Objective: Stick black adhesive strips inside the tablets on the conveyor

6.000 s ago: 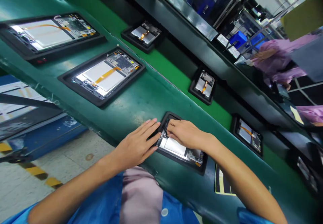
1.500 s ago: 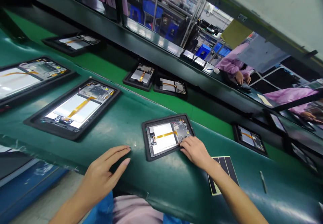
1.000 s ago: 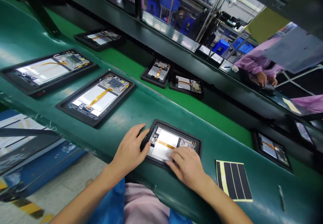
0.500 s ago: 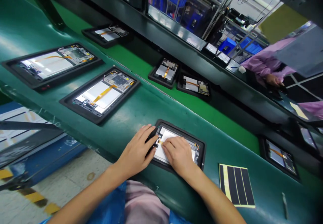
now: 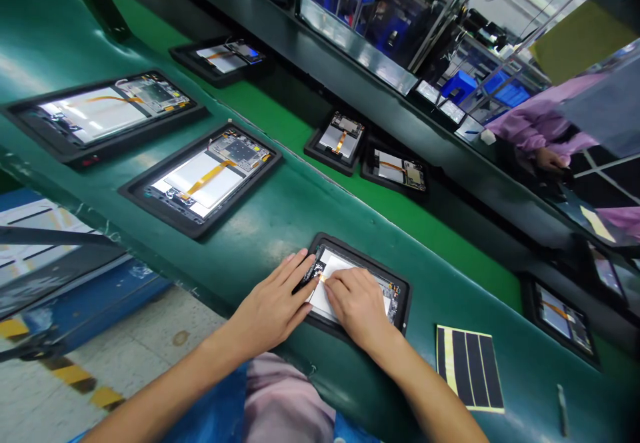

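An opened tablet [image 5: 367,254] in a black frame lies on the green bench in front of me, its white battery and circuit board showing. My left hand [image 5: 280,300] rests flat on its left end, fingers stretched out and apart. Over the battery, my right hand [image 5: 357,300] is closed in a pinch, fingertips down close to the left fingers. A bit of orange flex cable [image 5: 323,276] shows right at those fingertips; the rest of it is hidden under the hand.
Two more opened tablets [image 5: 203,180] [image 5: 107,113] lie to the left. Beyond the bench edge, several tablets [image 5: 395,166] sit on a green strip. At right are a sheet of black adhesive strips [image 5: 470,368] and a thin tool [image 5: 563,410]. A person in pink sleeves [image 5: 545,123] works opposite.
My left fingers have shifted slightly over the tablet's end, closer to the right fingertips. The right hand keeps its pinch in nearly the same place. The whole view has shifted a little.
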Action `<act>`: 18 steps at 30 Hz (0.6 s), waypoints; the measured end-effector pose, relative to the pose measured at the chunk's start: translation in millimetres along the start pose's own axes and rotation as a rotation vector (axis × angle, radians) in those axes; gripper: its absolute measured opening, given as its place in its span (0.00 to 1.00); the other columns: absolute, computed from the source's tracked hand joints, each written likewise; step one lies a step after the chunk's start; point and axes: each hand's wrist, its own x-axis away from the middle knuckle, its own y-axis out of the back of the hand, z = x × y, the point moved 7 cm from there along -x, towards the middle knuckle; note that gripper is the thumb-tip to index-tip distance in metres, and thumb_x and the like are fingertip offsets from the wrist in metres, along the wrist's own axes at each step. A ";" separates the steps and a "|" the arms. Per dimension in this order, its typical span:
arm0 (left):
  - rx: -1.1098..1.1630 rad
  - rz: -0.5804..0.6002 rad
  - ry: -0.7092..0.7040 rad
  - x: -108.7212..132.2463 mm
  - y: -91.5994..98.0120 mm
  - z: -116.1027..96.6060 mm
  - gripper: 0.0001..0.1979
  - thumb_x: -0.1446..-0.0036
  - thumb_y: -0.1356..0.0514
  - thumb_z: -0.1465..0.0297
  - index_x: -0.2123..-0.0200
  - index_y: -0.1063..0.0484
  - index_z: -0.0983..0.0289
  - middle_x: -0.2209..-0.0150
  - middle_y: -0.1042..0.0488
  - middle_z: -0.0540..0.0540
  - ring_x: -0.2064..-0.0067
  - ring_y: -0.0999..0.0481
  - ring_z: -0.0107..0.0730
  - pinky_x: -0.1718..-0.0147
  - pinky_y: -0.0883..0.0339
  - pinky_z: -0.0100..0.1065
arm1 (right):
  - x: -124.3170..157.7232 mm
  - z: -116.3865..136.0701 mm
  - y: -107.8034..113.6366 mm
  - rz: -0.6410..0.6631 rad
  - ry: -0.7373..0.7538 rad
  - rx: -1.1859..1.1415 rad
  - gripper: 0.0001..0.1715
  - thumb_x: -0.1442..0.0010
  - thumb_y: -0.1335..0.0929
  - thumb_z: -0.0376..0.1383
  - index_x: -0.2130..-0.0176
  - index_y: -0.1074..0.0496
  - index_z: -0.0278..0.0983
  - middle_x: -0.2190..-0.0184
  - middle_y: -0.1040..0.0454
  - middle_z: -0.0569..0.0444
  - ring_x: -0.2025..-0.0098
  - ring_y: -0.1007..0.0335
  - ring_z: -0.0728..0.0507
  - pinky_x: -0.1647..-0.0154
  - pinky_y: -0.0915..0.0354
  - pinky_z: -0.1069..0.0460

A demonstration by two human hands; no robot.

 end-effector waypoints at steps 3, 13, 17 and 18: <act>-0.010 0.002 -0.001 0.3 0.1 -1.0 0.19 0.32 0.45 0.69 0.41 0.27 0.67 0.31 0.35 0.68 0.27 0.42 0.54 0.32 0.38 0.53 | -0.2 -0.5 -0.5 0.012 -0.010 -0.019 0.13 0.27 0.35 0.33 0.63 0.24 0.38 0.65 0.21 0.52 0.64 0.29 0.44 0.60 0.38 0.48; -0.062 -0.011 -0.027 -1.4 4.1 -3.4 0.19 0.31 0.45 0.69 0.40 0.29 0.67 0.33 0.33 0.69 0.29 0.38 0.55 0.34 0.35 0.51 | -0.3 -5.3 -3.4 -0.004 -0.001 -0.067 0.14 0.26 0.36 0.34 0.62 0.23 0.38 0.65 0.20 0.52 0.64 0.29 0.45 0.61 0.36 0.49; -0.057 -0.011 -0.022 -0.4 1.7 -3.4 0.20 0.31 0.44 0.68 0.40 0.29 0.68 0.33 0.34 0.70 0.29 0.38 0.56 0.33 0.36 0.52 | 0.4 -5.9 -2.1 -0.031 -0.001 -0.094 0.12 0.27 0.35 0.34 0.61 0.23 0.38 0.64 0.20 0.52 0.63 0.28 0.45 0.60 0.35 0.50; -0.058 -0.009 -0.016 0.0 0.6 -3.3 0.20 0.31 0.44 0.68 0.40 0.29 0.68 0.32 0.34 0.69 0.29 0.38 0.56 0.33 0.36 0.52 | 0.6 -5.3 -0.9 -0.036 0.003 -0.096 0.10 0.27 0.34 0.34 0.59 0.22 0.37 0.63 0.20 0.51 0.63 0.28 0.45 0.60 0.35 0.50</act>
